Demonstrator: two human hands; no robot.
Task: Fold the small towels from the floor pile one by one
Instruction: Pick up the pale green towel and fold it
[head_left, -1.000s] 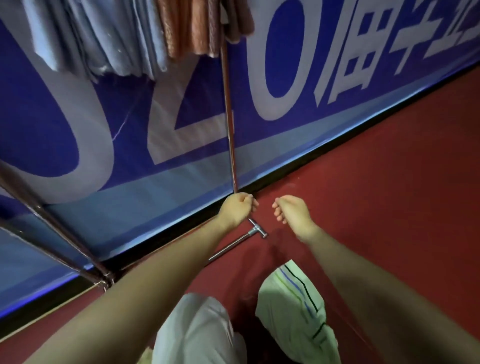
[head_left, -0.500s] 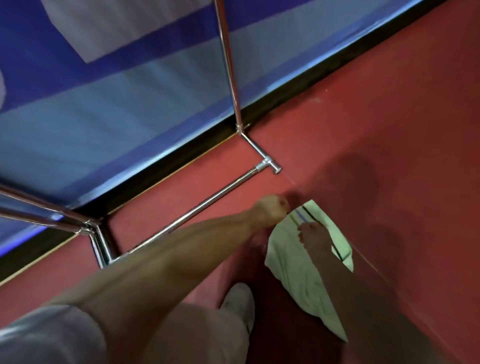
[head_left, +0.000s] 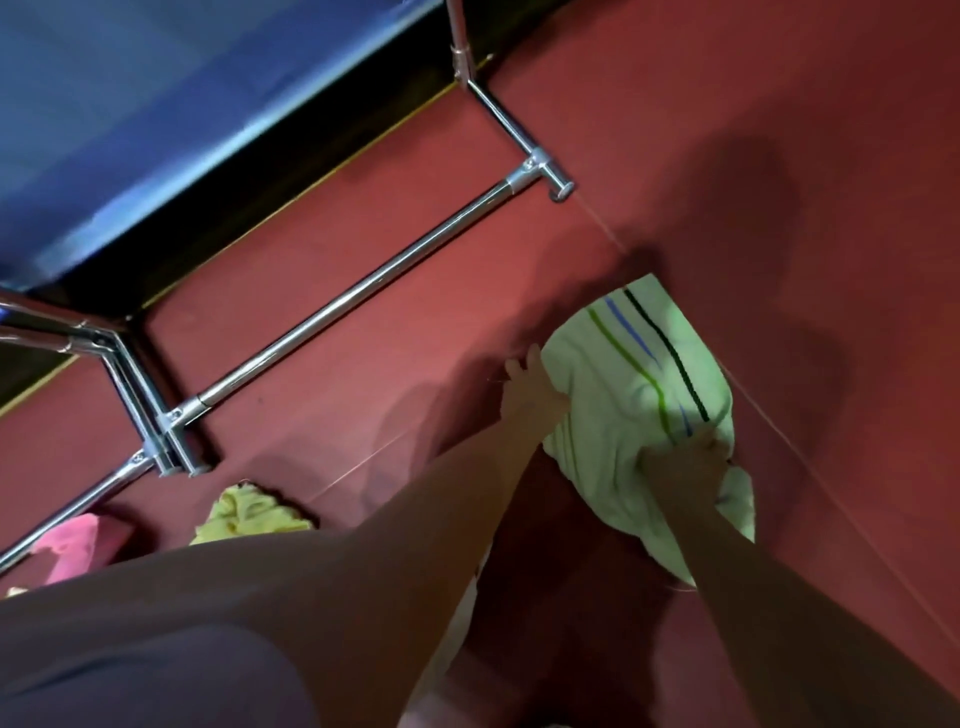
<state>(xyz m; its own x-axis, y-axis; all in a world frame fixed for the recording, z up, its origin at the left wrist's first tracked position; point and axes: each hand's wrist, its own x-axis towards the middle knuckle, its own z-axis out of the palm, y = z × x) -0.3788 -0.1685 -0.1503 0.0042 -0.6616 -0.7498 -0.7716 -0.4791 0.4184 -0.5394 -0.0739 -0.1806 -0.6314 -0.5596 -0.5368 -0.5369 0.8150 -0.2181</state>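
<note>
At far left, a crumpled pink towel (head_left: 67, 548) lies on the red floor (head_left: 675, 130) beside the low bar of a chrome rack (head_left: 358, 299), with a bunched yellow-green towel (head_left: 249, 517) just to its right, partly hidden behind the person's left forearm. The rack's horizontal tube runs diagonally up toward a T-joint near the top centre, and behind it a blue banner (head_left: 156, 130) meets the floor along a dark strip. Right of centre, the person reaches down with both bare arms. The left hand (head_left: 535, 389) lies with fingers extended along the left edge of a pale green towel (head_left: 644, 364), touching the cloth where it meets the floor; whether the thumb is tucked under the fabric cannot be told. The towel, marked by green, blue and dark stripes running along its length, rests on the floor close to a thin seam line in the red surface, its far end rounded and flat, its near end rumpled. At right, the right hand (head_left: 680, 467) presses down on the nearer part of the towel, fingers curled into the gathered cloth, which puckers around them. The hands are set apart, one at the towel's left edge, the other on its nearer right part. Soft shadows of the arms fall across the floor beyond.
</note>
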